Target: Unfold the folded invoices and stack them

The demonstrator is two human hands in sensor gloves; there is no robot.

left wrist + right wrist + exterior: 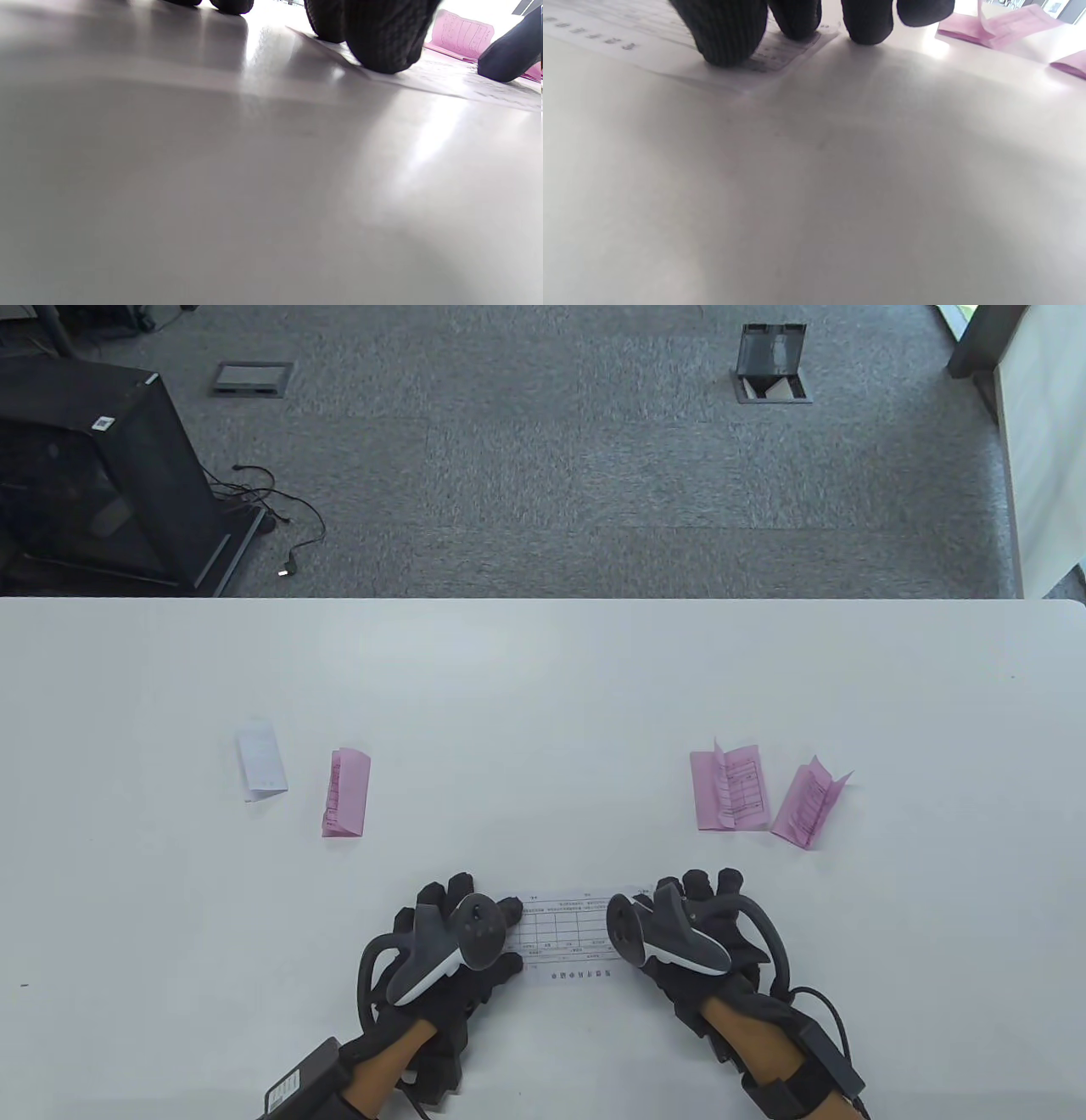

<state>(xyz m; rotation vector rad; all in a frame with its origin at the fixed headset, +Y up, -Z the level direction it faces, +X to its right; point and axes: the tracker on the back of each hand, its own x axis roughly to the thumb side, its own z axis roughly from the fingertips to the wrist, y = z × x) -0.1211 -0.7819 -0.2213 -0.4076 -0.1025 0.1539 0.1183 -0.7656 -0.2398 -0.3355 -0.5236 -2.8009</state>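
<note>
A white unfolded invoice [564, 937] lies flat near the table's front edge, between my hands. My left hand [462, 937] presses on its left end with the fingers spread. My right hand [683, 925] presses on its right end. In the left wrist view my fingertips [382, 46] rest on the sheet [445, 80]. In the right wrist view my fingertips [725, 38] press on the printed sheet [785, 51]. A folded white invoice [261, 761] and a folded pink one [345, 793] lie at the left. Two partly opened pink invoices [730, 789] [810, 802] lie at the right.
The white table [543, 687] ends at a far edge, with grey carpet beyond. A black cabinet [93, 466] stands on the floor at the far left. The pink invoices also show in the right wrist view [992, 27] and in the left wrist view [464, 36].
</note>
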